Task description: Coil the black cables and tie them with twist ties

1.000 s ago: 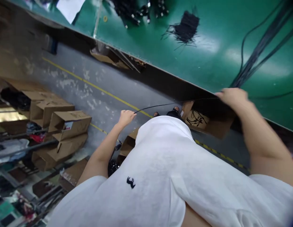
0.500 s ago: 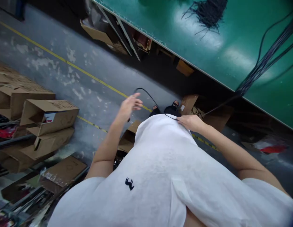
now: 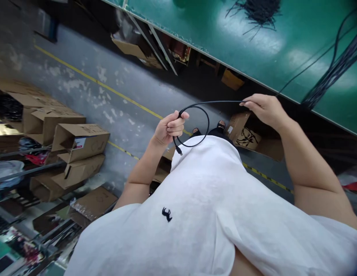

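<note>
A thin black cable (image 3: 208,122) hangs in a single loop in front of my white shirt. My left hand (image 3: 172,127) is closed on it where the loop crosses, and a short end with a connector (image 3: 178,150) dangles below the fingers. My right hand (image 3: 263,108) pinches the same cable farther along, so the stretch between both hands is almost straight. Beyond my right hand the cable runs up over the edge of the green table (image 3: 236,57). A thick bundle of black cables (image 3: 329,78) droops over that edge at the right.
On the table lies a heap of short black strips (image 3: 261,11). An open cardboard box (image 3: 238,128) with dark cables stands on the floor under the table edge. Several cardboard boxes (image 3: 80,140) sit on racks at left. A yellow line (image 3: 109,88) crosses the grey floor.
My left hand has closed on the cable, which now forms a loop there. My right hand has moved up and to the right, away from my shirt, drawing the cable straight.
</note>
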Tool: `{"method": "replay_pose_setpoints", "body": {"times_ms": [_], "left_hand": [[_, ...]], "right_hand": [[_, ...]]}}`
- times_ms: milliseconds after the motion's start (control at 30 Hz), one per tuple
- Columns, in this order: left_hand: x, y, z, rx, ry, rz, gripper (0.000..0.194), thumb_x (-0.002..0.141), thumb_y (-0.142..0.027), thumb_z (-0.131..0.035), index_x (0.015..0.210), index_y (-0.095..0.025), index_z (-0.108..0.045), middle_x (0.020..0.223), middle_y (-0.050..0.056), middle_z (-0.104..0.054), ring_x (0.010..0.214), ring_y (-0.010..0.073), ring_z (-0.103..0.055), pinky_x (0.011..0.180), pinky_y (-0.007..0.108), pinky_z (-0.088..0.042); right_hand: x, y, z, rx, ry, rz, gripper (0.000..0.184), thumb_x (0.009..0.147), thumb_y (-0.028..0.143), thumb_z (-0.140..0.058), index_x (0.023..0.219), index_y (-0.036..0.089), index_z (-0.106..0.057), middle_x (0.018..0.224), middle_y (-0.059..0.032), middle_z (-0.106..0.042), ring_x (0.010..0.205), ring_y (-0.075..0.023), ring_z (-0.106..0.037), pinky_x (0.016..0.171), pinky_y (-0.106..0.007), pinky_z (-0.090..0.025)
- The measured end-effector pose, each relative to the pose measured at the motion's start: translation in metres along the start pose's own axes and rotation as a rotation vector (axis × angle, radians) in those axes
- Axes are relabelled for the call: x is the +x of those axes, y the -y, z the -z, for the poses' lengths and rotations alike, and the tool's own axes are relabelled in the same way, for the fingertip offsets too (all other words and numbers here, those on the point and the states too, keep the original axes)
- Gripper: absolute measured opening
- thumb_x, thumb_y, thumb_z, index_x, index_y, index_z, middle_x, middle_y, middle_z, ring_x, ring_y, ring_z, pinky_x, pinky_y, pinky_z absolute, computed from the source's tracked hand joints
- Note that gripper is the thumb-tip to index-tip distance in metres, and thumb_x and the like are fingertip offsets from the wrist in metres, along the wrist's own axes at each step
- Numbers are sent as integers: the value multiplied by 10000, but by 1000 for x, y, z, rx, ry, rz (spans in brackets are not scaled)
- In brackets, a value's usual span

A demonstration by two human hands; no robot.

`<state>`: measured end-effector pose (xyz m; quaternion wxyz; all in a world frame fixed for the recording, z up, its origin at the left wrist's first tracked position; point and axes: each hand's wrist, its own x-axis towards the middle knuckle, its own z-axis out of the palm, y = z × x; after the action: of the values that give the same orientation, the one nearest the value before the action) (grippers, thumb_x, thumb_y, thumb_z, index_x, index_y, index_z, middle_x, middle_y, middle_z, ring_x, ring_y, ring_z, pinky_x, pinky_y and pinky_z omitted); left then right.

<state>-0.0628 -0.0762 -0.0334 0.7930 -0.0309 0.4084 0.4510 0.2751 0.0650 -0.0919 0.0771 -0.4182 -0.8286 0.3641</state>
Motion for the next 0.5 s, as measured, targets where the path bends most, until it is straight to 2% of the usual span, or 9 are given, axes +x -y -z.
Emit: {"method": "replay_pose_setpoints", "body": {"times_ms": [167, 300, 400, 500], "left_hand": [[-23, 6, 6, -49, -57, 69, 418, 1057, -254, -313, 905, -93, -668, 454, -92, -281, 257, 0, -217, 270, 97, -144], [-34, 10, 15, -8, -38, 58, 440, 1050, -201, -279, 916, -54, -671, 466, -90, -303, 262, -7, -226, 278, 94, -159], [-41, 13, 22, 65, -96, 70, 410, 1042, -185, -311, 894, -63, -674, 475, -88, -310, 273, -3, -243, 297, 102, -191], [-50, 14, 26, 123, -148, 75, 452, 1046, -174, -273, 836, -75, -661, 493, -77, -315, 299, 10, -290, 325, 120, -249]], "right_hand": [[-15, -27, 8, -97, -3, -167, 295, 980, 276, -504, 1101, 161, -747, 1162, -109, -725, 1078, -177, -650, 904, -249, -434], [-20, -36, 4, -137, 14, -213, 305, 990, 293, -503, 1139, 182, -745, 1182, -94, -722, 1104, -180, -650, 911, -254, -439], [-21, -38, 0, -123, -7, -236, 318, 996, 306, -493, 1156, 182, -739, 1199, -96, -715, 1132, -180, -641, 927, -259, -433], [-25, -53, -2, -112, -39, -285, 339, 1007, 304, -471, 1199, 178, -721, 1234, -108, -697, 1164, -162, -617, 940, -251, -418]]}}
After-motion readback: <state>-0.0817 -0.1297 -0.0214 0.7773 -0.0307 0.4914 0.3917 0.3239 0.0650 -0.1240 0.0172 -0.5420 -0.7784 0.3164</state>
